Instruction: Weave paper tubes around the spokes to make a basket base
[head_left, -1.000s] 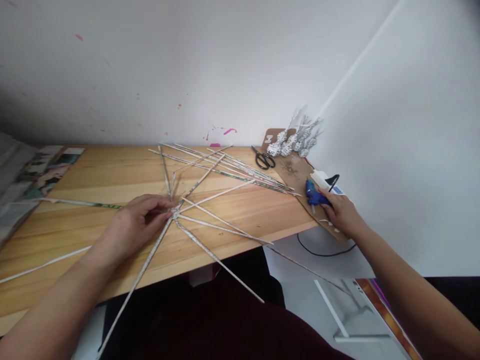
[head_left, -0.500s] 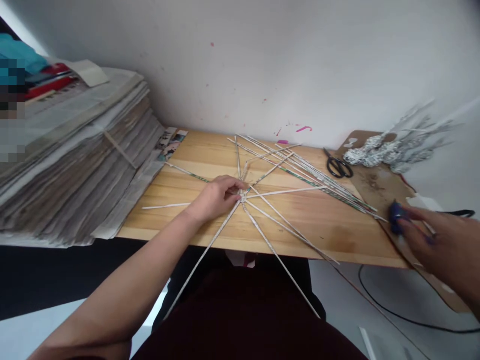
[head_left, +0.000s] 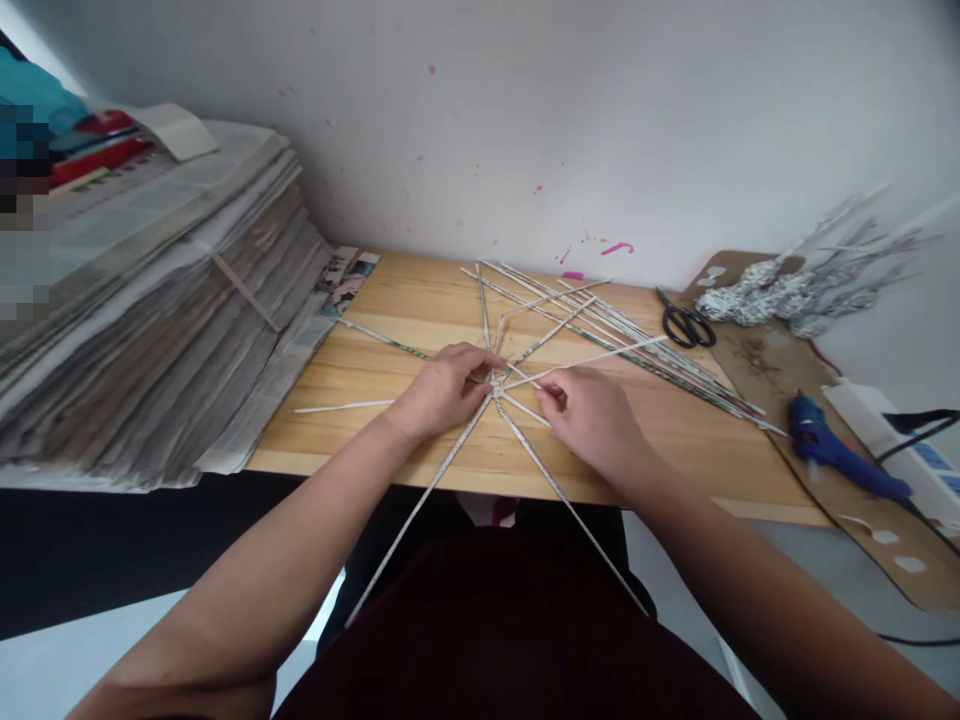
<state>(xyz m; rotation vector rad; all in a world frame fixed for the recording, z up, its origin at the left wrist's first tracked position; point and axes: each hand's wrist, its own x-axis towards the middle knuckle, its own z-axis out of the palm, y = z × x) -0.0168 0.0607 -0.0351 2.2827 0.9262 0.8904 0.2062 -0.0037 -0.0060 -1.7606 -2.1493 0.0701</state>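
Thin rolled paper sticks (head_left: pixel 420 493) cross in a star on the wooden table (head_left: pixel 675 440), and several stick out over its front edge. My left hand (head_left: pixel 442 388) presses its closed fingers on the crossing point. My right hand (head_left: pixel 592 415) rests just right of the centre and pinches one of the sticks. A bundle of loose sticks (head_left: pixel 637 345) lies behind, running toward the right.
A tall pile of newspapers (head_left: pixel 142 310) fills the left. Black scissors (head_left: pixel 684 322) lie at the back right. A blue glue gun (head_left: pixel 840 462) rests on a brown board (head_left: pixel 892 560), with a white box (head_left: pixel 892 440) and grey woven pieces (head_left: pixel 787 295) near the wall.
My right hand has let go of the blue glue gun, which now lies on the brown board, and has come left to the centre of the sticks. My left hand stayed on the crossing.
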